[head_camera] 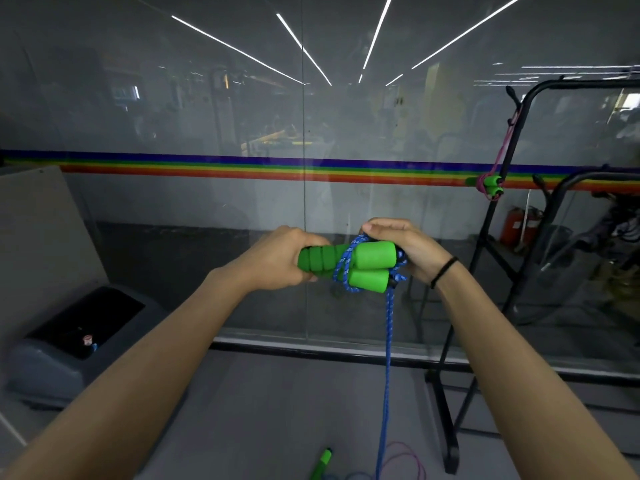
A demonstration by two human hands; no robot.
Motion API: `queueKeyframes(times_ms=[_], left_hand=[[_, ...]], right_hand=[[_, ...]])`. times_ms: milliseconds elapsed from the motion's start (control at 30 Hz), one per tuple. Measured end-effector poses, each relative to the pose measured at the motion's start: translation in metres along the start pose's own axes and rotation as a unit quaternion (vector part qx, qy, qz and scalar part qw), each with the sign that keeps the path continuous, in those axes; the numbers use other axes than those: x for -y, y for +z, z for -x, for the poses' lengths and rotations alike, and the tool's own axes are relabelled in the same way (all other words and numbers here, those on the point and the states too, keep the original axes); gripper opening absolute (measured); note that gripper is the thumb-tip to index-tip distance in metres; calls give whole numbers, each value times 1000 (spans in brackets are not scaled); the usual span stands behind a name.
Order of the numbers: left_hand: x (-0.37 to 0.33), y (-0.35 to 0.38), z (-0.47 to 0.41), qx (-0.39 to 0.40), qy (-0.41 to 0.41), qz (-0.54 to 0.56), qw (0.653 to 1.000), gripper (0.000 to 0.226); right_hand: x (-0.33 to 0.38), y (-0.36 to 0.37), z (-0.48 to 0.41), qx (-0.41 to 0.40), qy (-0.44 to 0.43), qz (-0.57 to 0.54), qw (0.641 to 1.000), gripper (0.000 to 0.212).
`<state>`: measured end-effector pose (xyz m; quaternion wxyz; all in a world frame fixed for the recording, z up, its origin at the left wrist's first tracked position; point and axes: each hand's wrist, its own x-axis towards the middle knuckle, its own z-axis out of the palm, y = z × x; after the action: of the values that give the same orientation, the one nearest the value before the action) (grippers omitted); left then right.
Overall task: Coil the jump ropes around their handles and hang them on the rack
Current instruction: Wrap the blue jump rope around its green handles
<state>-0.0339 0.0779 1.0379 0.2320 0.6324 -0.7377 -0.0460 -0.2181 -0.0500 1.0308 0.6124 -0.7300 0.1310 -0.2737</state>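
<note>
Two green foam handles [369,265] lie side by side in front of me, held level at chest height. My left hand [277,258] grips their ribbed left ends. My right hand [405,244] closes over their right ends and pinches the blue rope [387,341], which loops a few turns around the handles and then drops straight to the floor. On the black rack [519,140] at the right hangs a coiled pink rope with green handles [489,186]. Another green handle [322,462] with pink rope [405,455] lies on the floor below.
A glass wall [207,116] with a rainbow stripe [242,166] stands directly ahead. A grey bin with a black opening [79,337] sits at the lower left. The rack's black base [446,420] reaches onto the floor at my right. A red extinguisher [516,226] shows behind the glass.
</note>
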Motion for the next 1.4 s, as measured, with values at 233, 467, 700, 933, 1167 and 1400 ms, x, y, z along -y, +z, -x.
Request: queueKeyframes(times_ms=[233,467,700,933,1167,1400], left_hand=[[-1,12,-2,0,-19,110,994,30],[-10,11,-4,-26,-26,154,987,29],[-13,8,-13,-126,-55,207,969,32],[-13,18,-23,-206,-93,183,957,44],[-11,28,-31,-238,-136,133,952,47],[-17,27,-29,-257,-142,19,956,44]], right_hand=[[-12,-6,1,-59,64,-111,990,34],[-23,-2,7,-82,32,-186,979,29],[-43,8,10,-50,33,-140,988,20],[-34,31,10,-114,13,140,984,28],[-9,38,10,-100,9,400,911,15],[7,31,4,-159,-31,504,848,13]])
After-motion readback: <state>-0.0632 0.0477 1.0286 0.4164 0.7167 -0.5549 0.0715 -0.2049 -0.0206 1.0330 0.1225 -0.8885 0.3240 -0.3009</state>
